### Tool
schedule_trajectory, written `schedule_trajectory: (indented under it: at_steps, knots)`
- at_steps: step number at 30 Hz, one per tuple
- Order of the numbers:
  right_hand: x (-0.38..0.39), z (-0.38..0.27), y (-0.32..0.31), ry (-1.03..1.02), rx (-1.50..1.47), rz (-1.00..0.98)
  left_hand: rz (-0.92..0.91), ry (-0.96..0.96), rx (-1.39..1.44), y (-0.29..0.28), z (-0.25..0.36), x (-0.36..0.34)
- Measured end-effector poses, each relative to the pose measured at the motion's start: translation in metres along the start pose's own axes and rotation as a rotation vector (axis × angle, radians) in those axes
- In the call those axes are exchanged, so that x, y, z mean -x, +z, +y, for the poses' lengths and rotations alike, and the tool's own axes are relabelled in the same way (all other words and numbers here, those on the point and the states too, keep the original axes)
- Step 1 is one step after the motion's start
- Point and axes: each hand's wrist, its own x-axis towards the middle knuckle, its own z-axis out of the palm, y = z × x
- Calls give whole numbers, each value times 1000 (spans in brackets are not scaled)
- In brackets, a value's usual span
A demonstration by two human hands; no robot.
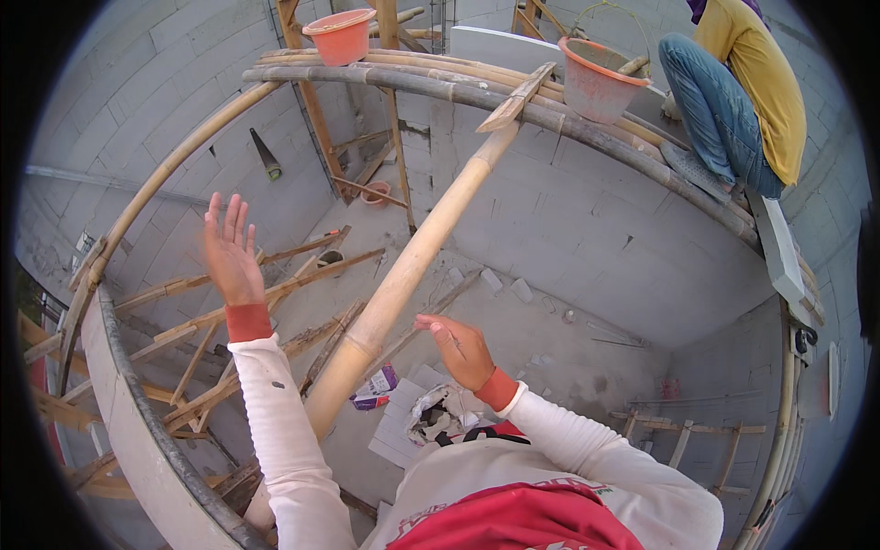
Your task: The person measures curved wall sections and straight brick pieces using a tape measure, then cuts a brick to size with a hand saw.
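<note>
My left hand is raised at the left, palm showing and fingers stretched upward, with nothing in it. In front of my body, my right hand is held low with its fingers pointing left; it looks empty, though its palm side is partly hidden. Between the two hands a thick bamboo pole slants from the lower left up to a scaffold of bamboo poles. Neither hand appears to touch it. A short wooden piece lies across the pole's far end.
An orange bucket and a mortar-smeared bucket stand on the scaffold. A person in a yellow shirt crouches at the upper right. Far below, the floor holds planks, blocks and an open sack. A handsaw hangs on the block wall.
</note>
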Motion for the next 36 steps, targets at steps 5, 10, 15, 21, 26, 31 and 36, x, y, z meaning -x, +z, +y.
schedule_trajectory:
  at_steps: [5, 10, 15, 21, 26, 31, 36]
  knots:
    - [65, 74, -55, 312, 104, 87, 132, -560, -53, -62, -121, 8]
    - [178, 169, -107, 685, 168, 197, 39, -621, -190, -64, -161, 14]
    - [236, 190, -111, 789, 186, 215, -146, -631, -447, -52, -168, 20]
    - [216, 161, -102, 725, 340, -6, -466, -535, -638, -20, -164, 45]
    - [202, 141, -100, 692, 353, -50, -569, -418, -788, -14, -166, 59]
    - [221, 124, -123, 583, 564, -252, -567, -387, -857, -16, -158, 60]
    - [313, 125, -193, 1082, 436, -321, -597, -360, -936, -19, -162, 59]
